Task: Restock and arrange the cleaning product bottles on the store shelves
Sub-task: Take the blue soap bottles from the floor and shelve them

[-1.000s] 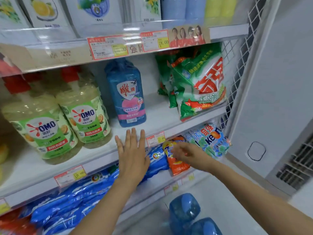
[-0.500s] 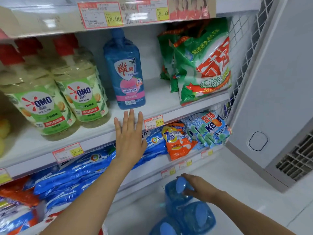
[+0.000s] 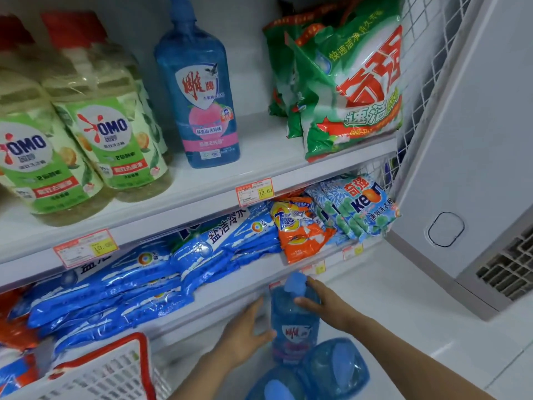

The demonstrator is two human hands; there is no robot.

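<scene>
A blue detergent bottle [image 3: 294, 324] with a blue cap is lifted off the floor, low in front of the shelves. My right hand [image 3: 323, 303] grips its neck and shoulder from the right. My left hand [image 3: 245, 333] presses against its lower left side. Two more blue bottles [image 3: 334, 368] stand on the floor just below it, seen from above. One matching blue bottle [image 3: 199, 90] stands upright on the upper shelf [image 3: 259, 166], between yellow OMO bottles [image 3: 106, 131] and green detergent bags [image 3: 346, 90].
The lower shelf holds blue bags [image 3: 144, 281], orange bags [image 3: 300, 229] and blue Keon bags [image 3: 357, 206]. A red-rimmed white basket [image 3: 115, 368] sits at the bottom left. A white freezer cabinet [image 3: 473, 168] stands on the right, and a wire side panel [image 3: 418, 90] bounds the shelves.
My left hand dropped from the upper shelf edge down to the bottle. My right hand, on a floor bottle's cap before, has raised that bottle. The view tilted down.
</scene>
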